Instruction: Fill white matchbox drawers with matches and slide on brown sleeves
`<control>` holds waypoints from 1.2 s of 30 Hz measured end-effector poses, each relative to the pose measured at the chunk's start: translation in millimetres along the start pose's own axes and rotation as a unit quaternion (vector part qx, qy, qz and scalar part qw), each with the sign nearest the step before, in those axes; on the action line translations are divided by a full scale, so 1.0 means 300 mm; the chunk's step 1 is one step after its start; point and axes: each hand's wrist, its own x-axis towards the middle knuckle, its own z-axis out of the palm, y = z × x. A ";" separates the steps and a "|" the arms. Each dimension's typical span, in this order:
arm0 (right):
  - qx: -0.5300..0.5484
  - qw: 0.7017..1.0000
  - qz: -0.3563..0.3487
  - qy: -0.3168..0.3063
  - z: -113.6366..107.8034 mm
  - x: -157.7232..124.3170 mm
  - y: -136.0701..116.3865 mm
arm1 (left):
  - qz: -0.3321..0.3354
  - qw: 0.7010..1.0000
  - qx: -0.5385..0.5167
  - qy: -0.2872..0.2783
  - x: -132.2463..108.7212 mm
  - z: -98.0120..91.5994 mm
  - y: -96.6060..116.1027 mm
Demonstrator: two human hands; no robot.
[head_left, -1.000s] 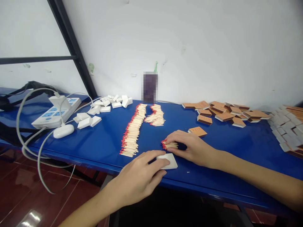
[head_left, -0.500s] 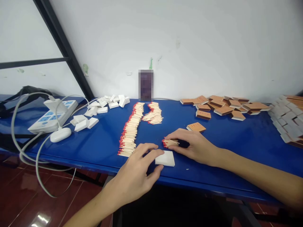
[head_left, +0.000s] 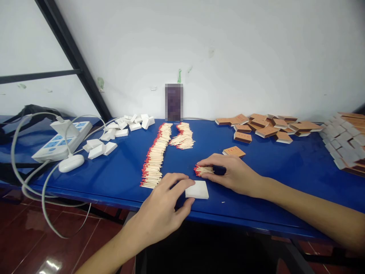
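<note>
My right hand (head_left: 236,173) pinches a bundle of red-tipped matches (head_left: 204,171) between thumb and fingers, low over the blue table, heads pointing left. Just in front of it lies a small white matchbox tray (head_left: 199,190); it looks blank on top, and I cannot see into it. My left hand (head_left: 168,201) has thumb and index finger at the near and far corners of the tray's left end, gripping it. Left of the hands runs a long row of matches (head_left: 155,160), with a shorter pile of matches (head_left: 184,137) beside its far end.
White trays (head_left: 122,125) lie scattered at back left, near a power strip (head_left: 62,140) with looping cables. Orange matchbox sleeves (head_left: 268,127) are heaped at back right, one sleeve (head_left: 234,151) nearer. Stacked matchboxes (head_left: 346,140) stand far right. A pixelated dark panel (head_left: 173,102) leans on the wall.
The whole view has shifted slightly left. Both hands keep nearly the same pose, the right with the matches and the left at the white tray.
</note>
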 end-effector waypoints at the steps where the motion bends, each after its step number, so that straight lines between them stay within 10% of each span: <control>1: 0.011 1.000 0.005 -0.004 -0.001 0.002 -0.001 | -0.002 1.000 0.001 -0.003 0.000 0.000 -0.001; 15: 0.042 0.998 -0.045 -0.013 0.006 0.007 0.007 | -0.041 0.998 0.012 -0.042 0.153 -0.078 0.012; 22: 0.015 1.000 -0.008 0.000 0.014 0.011 0.013 | 0.002 0.967 -0.055 -0.250 0.357 -0.090 -0.055; 36: 0.025 0.999 -0.032 0.029 0.019 0.004 0.034 | -0.008 0.966 -0.076 -0.247 0.394 -0.057 -0.071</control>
